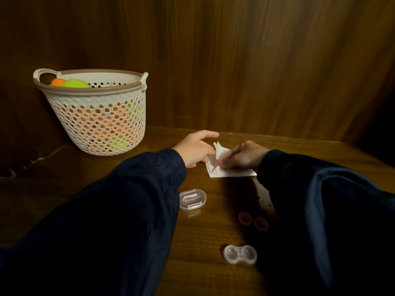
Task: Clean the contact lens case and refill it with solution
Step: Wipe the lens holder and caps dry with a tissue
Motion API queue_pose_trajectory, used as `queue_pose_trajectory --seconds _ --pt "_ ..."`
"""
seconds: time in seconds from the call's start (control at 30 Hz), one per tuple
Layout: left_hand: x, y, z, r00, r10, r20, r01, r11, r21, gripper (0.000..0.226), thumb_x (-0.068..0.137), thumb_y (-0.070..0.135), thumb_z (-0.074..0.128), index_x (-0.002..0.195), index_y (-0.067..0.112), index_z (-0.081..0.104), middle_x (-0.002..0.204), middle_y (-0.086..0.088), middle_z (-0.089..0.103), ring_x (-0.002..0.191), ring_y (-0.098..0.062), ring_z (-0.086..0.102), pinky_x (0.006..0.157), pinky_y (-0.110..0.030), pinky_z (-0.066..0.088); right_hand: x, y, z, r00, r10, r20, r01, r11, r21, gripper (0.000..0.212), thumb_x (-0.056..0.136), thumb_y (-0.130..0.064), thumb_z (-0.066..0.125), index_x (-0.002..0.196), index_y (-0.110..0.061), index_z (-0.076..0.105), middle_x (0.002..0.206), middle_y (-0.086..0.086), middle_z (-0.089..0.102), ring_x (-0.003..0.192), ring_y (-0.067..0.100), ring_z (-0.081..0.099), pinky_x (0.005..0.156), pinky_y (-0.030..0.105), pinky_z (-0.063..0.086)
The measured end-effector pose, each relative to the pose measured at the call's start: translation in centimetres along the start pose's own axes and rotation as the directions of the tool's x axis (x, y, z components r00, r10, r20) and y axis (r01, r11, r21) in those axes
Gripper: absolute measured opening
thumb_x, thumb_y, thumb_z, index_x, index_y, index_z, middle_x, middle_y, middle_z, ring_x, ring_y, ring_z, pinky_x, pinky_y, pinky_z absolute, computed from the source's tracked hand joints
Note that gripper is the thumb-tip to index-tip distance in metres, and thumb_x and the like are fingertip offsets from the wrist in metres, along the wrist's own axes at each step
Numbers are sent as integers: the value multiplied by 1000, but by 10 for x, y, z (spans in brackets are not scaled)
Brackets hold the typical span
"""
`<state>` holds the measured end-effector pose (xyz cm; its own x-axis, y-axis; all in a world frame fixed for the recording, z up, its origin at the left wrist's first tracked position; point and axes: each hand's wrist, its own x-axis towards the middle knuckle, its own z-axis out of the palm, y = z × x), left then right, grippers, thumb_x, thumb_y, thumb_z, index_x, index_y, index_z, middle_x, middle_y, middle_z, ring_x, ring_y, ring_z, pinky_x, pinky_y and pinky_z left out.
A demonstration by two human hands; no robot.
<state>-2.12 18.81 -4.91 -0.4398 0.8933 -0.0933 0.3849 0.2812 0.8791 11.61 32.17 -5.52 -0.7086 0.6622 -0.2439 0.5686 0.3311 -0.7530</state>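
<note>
— Where's the lens case (240,254)?

— At 6 o'clock, open, near its 2 red caps (253,221). Light, slick plastic; I'd pinch its narrow waist.

— The hands?

— Right hand (243,156) pinches a limp tissue (226,167) at 12 o'clock; left hand (195,149) steadies it, fingers spread.

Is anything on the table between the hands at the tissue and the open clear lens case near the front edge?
Partly. The two dark red round caps lie on the wooden table between the right hand on the white tissue and the clear twin-well lens case. The small clear oval box sits off to the left, nearer the left hand.
</note>
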Motion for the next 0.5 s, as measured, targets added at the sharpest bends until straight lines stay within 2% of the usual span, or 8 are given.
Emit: queue_pose_trajectory --seconds 0.13,0.23,0.37,0.43,0.5 --pt "1 0 2 1000 -27 -16 27 1000 16 31 95 27 59 116 48 68 116 13 71 102 -11 72 66 -27 45 3 2 0 1000 3 -13 -3 1000 3 21 75 -28 95 89 -15 87 96 3 83 106 16 73 108 40 54" --pt "3 -1 3 999 -33 -17 33 999 8 29 95 29 61 119 43 68 112 12 71 98 -6 71 65 -26 44 4 2 1 1000 0 -13 0 1000 -9 13 77 -26 94 85 -18 87 91 -1 83 101 12 72 106 36 54" --pt "4 1 3 999 -33 -19 32 999 -33 39 96 25 63 129 45 61 111 22 69 92 -5 72 68 -29 46 2 1 1 1000 7 -14 -7 1000 7 20 77 -25 94 91 -13 86 93 3 82 94 13 71 99 33 57" --pt "4 2 3 999 -39 -21 38 998 -41 37 96 24 63 126 45 62 114 19 70 95 -7 72 70 -30 47 2 2 1 1000 10 -22 -10 1000 22 23 76 -24 95 93 -12 85 94 4 82 95 14 72 97 33 58" --pt "4 1 3 998 -47 -30 46 998 -41 31 96 24 62 121 43 66 116 15 72 95 -7 72 71 -30 46 3 4 1 999 6 -33 -5 999 36 20 76 -23 95 89 -12 85 97 6 82 103 18 73 102 36 56"
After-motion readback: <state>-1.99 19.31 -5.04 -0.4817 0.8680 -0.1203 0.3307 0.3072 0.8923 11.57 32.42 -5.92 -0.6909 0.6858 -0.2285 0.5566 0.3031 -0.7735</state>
